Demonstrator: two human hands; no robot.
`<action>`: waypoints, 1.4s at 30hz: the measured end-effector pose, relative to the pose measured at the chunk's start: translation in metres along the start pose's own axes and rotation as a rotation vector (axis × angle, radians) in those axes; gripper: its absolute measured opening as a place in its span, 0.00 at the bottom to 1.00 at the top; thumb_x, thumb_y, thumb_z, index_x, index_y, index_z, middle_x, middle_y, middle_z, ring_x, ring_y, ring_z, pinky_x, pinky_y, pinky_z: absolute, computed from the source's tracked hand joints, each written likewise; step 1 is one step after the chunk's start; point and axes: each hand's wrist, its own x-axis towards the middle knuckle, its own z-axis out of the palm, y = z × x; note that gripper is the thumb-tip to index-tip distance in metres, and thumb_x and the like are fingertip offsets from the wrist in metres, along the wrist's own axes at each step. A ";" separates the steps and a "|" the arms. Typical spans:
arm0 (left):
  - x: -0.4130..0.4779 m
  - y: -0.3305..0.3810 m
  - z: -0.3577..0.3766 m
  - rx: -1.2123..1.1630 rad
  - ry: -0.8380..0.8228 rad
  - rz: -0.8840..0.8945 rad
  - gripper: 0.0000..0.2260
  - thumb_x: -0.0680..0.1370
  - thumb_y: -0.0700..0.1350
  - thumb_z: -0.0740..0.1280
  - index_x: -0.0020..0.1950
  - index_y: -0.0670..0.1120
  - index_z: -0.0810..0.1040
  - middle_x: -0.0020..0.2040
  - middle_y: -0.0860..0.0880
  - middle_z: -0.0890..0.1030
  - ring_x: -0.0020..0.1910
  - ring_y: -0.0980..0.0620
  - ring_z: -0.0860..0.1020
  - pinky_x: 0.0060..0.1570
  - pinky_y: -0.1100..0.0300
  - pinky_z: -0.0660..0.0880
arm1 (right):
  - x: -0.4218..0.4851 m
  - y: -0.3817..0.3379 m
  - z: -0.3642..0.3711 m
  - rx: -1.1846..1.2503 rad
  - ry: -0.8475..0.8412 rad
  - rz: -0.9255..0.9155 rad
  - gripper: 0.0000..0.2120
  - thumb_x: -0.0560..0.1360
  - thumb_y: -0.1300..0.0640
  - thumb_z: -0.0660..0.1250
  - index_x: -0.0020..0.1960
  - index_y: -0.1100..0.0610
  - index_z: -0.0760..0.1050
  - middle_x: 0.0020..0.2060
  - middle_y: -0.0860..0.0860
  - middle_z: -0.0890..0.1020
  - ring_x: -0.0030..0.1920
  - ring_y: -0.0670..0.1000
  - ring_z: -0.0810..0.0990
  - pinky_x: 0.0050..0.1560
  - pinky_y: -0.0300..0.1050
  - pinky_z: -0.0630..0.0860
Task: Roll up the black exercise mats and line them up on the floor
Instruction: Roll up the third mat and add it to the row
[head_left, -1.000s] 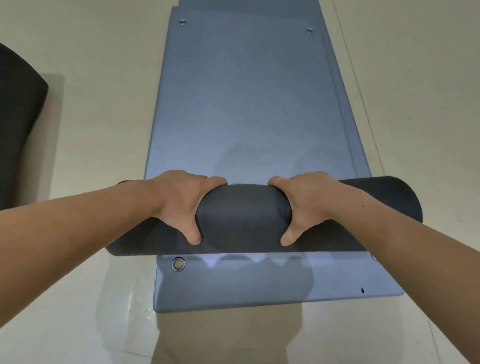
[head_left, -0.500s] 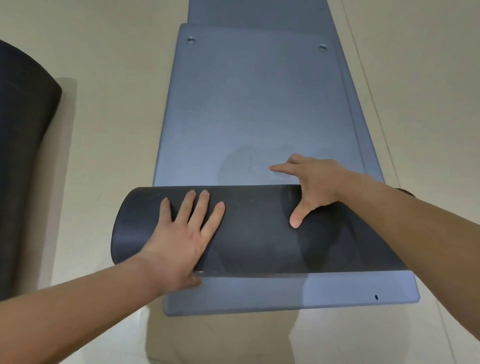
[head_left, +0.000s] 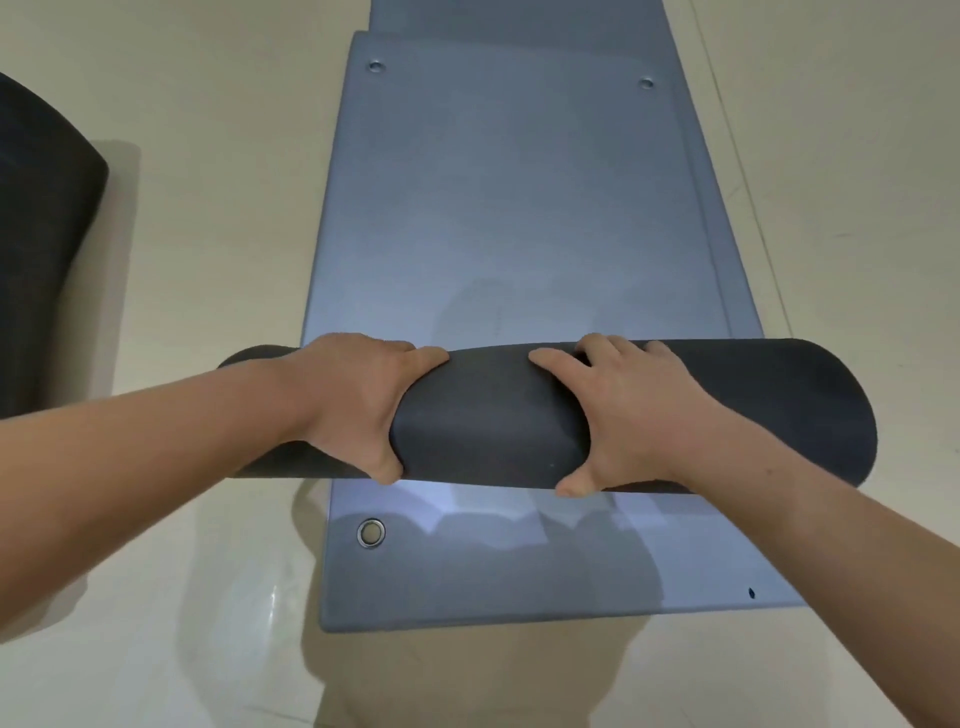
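Left hand (head_left: 358, 400) and right hand (head_left: 634, 415) both clamp the black part-rolled foam exercise mat (head_left: 493, 415). Fingers curl over the far side, thumbs hook the near side, nothing else is held. The roll lies crosswise under both palms and sticks out past each hand's outer side. Its unrolled length runs flat ahead of the fingertips.

Handling, judged: soft, springy foam that dents between the hands, light, with a matte surface that grips. It likely springs open if let go. Best hold is as now, both hands spread across the middle and pressing down while rolling forward. Keep the ends level so it doesn't cone.

Counts:
- One roll in hand.
- One finished fat black foam roll (head_left: 41, 260), well off to the left hand's outer side on the glossy cream tiled floor (head_left: 208, 208).
- Grey-blue flat mat sheets (head_left: 467, 582) below the thumbs, at least two by their edges; exact number unclear.
- Three round metal eyelets: one (head_left: 371, 532) below the left thumb, two far ahead.
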 end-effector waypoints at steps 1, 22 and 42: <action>-0.002 0.003 0.002 -0.017 -0.012 0.000 0.44 0.58 0.65 0.77 0.72 0.64 0.65 0.54 0.59 0.79 0.49 0.51 0.81 0.49 0.51 0.80 | 0.000 0.003 -0.004 0.007 -0.015 -0.028 0.62 0.57 0.22 0.74 0.81 0.41 0.49 0.65 0.51 0.73 0.63 0.56 0.76 0.64 0.57 0.73; -0.051 0.029 0.071 0.224 0.128 -0.185 0.63 0.69 0.73 0.68 0.83 0.45 0.29 0.85 0.33 0.40 0.84 0.30 0.46 0.78 0.31 0.57 | 0.059 0.020 -0.058 0.109 0.171 0.088 0.33 0.73 0.31 0.74 0.73 0.43 0.71 0.65 0.47 0.77 0.63 0.55 0.78 0.58 0.52 0.73; -0.011 -0.019 0.004 -0.082 -0.006 -0.072 0.46 0.55 0.69 0.78 0.70 0.65 0.64 0.54 0.60 0.80 0.50 0.52 0.81 0.51 0.50 0.80 | 0.027 -0.017 -0.004 -0.159 0.081 -0.078 0.67 0.56 0.25 0.75 0.83 0.48 0.46 0.70 0.54 0.72 0.67 0.58 0.74 0.63 0.58 0.73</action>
